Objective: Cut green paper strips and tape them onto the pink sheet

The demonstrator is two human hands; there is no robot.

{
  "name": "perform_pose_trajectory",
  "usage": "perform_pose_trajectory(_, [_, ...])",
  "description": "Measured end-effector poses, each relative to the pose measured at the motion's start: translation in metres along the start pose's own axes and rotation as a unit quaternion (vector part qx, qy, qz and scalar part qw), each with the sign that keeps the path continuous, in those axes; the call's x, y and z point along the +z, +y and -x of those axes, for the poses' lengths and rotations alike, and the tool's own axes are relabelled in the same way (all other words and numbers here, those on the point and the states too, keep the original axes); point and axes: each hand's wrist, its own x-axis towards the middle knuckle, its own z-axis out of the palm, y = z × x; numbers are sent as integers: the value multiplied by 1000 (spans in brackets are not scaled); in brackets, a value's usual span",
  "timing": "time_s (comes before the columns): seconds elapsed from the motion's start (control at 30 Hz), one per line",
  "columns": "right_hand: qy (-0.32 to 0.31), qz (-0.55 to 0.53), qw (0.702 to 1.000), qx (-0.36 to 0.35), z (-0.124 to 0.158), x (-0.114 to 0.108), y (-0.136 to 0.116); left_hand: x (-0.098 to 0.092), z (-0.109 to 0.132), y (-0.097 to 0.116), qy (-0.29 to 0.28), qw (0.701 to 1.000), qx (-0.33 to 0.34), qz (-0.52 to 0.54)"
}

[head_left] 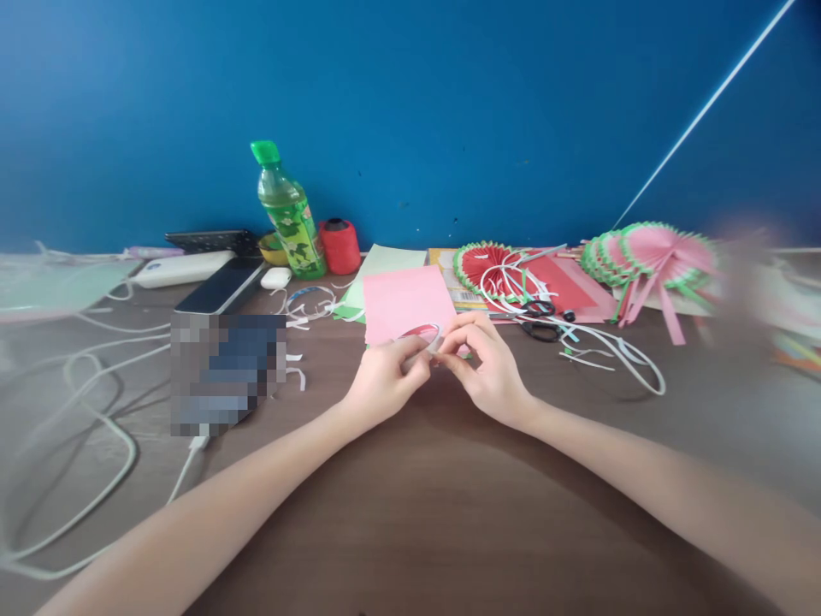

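Note:
My left hand (390, 376) and my right hand (484, 364) meet fingertip to fingertip near the middle of the brown table (449, 513). Between them a thin white strip (434, 334) curves up, pinched in the left fingers. The right thumb and forefinger are pressed together beside it; what they pinch is too small to name. Just behind the hands lies a pink paper sheet (408, 299), overlapping a pale green sheet (391, 259).
Behind to the left stand a green bottle (292, 224) and red thread spool (339, 248). Phones and white cables (132, 445) lie left. Right are black-handled scissors (540, 329), a red folded paper fan (491, 269), pink-green fans (654, 257) and white cord (641, 368).

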Motion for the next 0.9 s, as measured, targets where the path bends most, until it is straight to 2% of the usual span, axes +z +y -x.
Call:
perform_pose_trajectory(0.13, [2, -19, 1000, 9, 0, 1, 3, 1, 0, -1, 22, 998, 4, -57])
perform_pose_trajectory(0.23, [7, -28, 1000, 7, 0, 2, 3, 0, 0, 0, 18, 997, -2, -74])
perform_pose_trajectory(0.47, [-7, -13, 1000, 6, 1, 0, -1, -3, -1, 10, 1, 1000, -30, -8])
perform_pose_trajectory(0.7, [-25, 0, 1000, 2, 0, -2, -3, -4, -2, 10, -28, 997, -50, 43])
perform_pose_trajectory(0.77, [-21, -6, 1000, 3, -1, -2, -4, -4, -2, 10, -25, 998, -45, 30])
perform_pose_trajectory(0.9, [6, -64, 997, 43, -1, 1, -2, -2, -1, 10, 25, 997, -17, -69])
